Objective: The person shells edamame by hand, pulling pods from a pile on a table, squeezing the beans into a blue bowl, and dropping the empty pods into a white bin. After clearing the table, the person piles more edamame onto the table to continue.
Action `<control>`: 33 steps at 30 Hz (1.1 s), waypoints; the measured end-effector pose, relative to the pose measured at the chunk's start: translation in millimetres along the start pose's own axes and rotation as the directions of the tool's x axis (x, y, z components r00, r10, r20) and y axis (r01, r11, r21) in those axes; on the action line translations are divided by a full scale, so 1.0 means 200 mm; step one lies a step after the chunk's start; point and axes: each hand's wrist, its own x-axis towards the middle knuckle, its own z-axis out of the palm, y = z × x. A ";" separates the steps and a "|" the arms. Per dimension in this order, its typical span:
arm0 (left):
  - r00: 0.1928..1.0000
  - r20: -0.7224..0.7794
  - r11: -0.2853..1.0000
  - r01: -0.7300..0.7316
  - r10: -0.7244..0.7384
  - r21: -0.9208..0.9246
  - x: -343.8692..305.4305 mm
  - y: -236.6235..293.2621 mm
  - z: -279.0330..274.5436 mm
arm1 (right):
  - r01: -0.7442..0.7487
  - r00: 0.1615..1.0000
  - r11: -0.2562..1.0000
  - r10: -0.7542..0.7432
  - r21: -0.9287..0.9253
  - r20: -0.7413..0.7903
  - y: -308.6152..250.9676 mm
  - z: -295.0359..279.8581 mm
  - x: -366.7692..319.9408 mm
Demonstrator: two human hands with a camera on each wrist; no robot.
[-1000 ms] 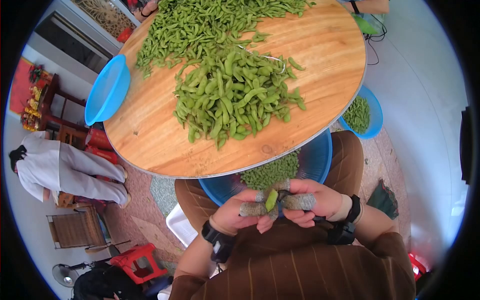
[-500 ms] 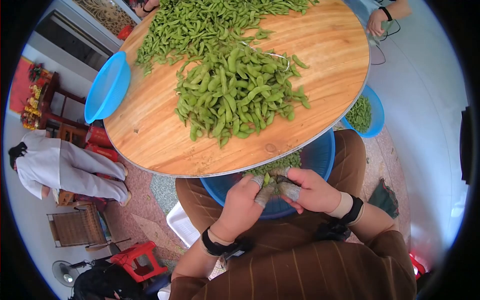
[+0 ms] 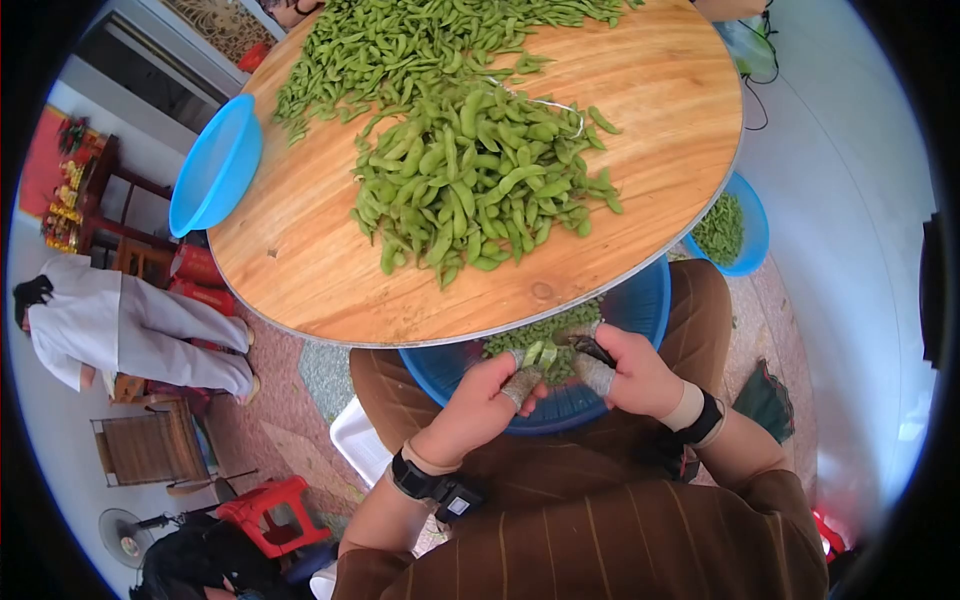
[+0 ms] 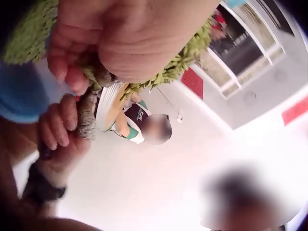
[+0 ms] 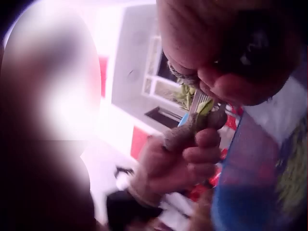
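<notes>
In the head view my left hand (image 3: pixel 484 400) pinches a green pod (image 3: pixel 540 354) between wrapped thumb and finger, over a blue basin (image 3: pixel 640 310) that holds shelled green beans (image 3: pixel 560 328). My right hand (image 3: pixel 640 375) is close beside it, its wrapped thumb and fingers curled around something dark (image 3: pixel 592 350). The right wrist view shows the pod (image 5: pixel 205 107) upright in the left fingertips, just below the right hand. On the round wooden table (image 3: pixel 660 130) lies a heap of unshelled pods (image 3: pixel 470 185).
A larger spread of pods (image 3: pixel 400 45) covers the table's far side. An empty blue basin (image 3: pixel 215 165) leans at its left edge; another basin (image 3: pixel 757 225) with green contents stands right. A person in pale clothes (image 3: pixel 150 325) bends at left. A red stool (image 3: pixel 268 515) stands lower left.
My hands have drawn slightly apart after meeting around the pod, with the left wrist turned. The arm beyond the table's far right has pulled back.
</notes>
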 end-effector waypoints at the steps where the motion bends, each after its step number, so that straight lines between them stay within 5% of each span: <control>1: 0.999 -0.025 0.984 -0.019 0.024 0.180 0.00 0.00 0.00 | 0.279 0.932 0.845 -0.352 -0.457 -0.081 0.00 0.02 0.01; 5: 0.998 -0.002 0.923 -0.063 0.069 0.380 -0.01 0.01 0.04 | 0.229 0.960 0.707 -0.276 -0.669 0.036 -0.08 0.03 0.03; 7: 0.959 0.035 0.706 -0.233 0.283 0.669 0.00 -0.03 0.04 | 0.301 0.933 0.553 -0.338 -0.777 0.121 -0.03 0.01 0.06; 11: 0.947 0.173 0.668 -0.315 0.271 0.675 -0.02 -0.02 -0.01 | 0.432 0.895 0.609 -0.380 -0.665 0.233 -0.01 -0.03 0.08; 14: 0.931 0.341 0.742 -0.322 0.133 0.588 -0.03 0.00 -0.04 | 0.346 0.916 0.738 -0.132 -0.580 0.379 -0.02 -0.05 0.07; 17: 0.897 0.429 0.900 -0.270 0.106 0.342 -0.05 -0.02 -0.06 | 0.295 0.925 0.781 -0.090 -0.551 0.368 -0.04 -0.03 0.07; 19: 0.931 0.329 0.962 0.068 -0.156 0.263 -0.06 0.00 -0.07 | 0.246 0.952 0.835 -0.113 -0.493 0.283 -0.02 -0.03 0.07; 20: 0.933 0.328 0.964 0.061 -0.148 0.260 -0.06 -0.02 -0.07 | 0.227 0.971 0.767 -0.132 -0.600 0.199 0.00 -0.05 0.08; 22: 0.998 0.021 0.995 0.063 -0.065 0.081 -0.06 -0.07 -0.09 | 0.169 0.982 0.673 -0.179 -0.720 0.064 0.00 -0.04 0.09; 23: 0.998 0.018 0.995 0.056 -0.058 0.081 -0.06 -0.10 -0.09 | 0.174 0.981 0.669 -0.182 -0.723 0.068 -0.02 -0.02 0.09; 25: 0.998 -0.055 0.998 0.032 -0.028 0.061 -0.04 -0.14 -0.08 | -0.239 0.971 0.943 0.232 -0.232 -0.057 -0.06 0.03 0.08; 26: 0.998 -0.056 0.998 0.031 -0.027 0.058 -0.02 -0.15 -0.06 | -0.240 0.971 0.942 0.234 -0.234 -0.056 -0.02 0.04 0.09; 28: 0.996 -0.073 0.999 -0.051 0.050 -0.010 0.00 -0.14 -0.02 | 0.030 0.997 0.943 -0.053 -0.330 -0.062 0.06 0.06 0.11; 29: 0.997 -0.071 0.999 -0.044 0.043 -0.018 0.00 -0.11 -0.03 | 0.019 0.997 0.944 -0.043 -0.329 -0.064 0.06 0.05 0.11; 31: 0.985 -0.011 0.916 0.153 -0.169 -0.372 -0.01 -0.06 -0.06 | -0.200 0.979 0.976 0.196 -0.092 -0.048 0.00 0.02 0.11; 33: 0.986 -0.006 0.900 0.149 -0.166 -0.410 -0.01 -0.05 -0.08 | -0.210 0.978 0.977 0.210 0.026 -0.007 0.04 -0.01 0.11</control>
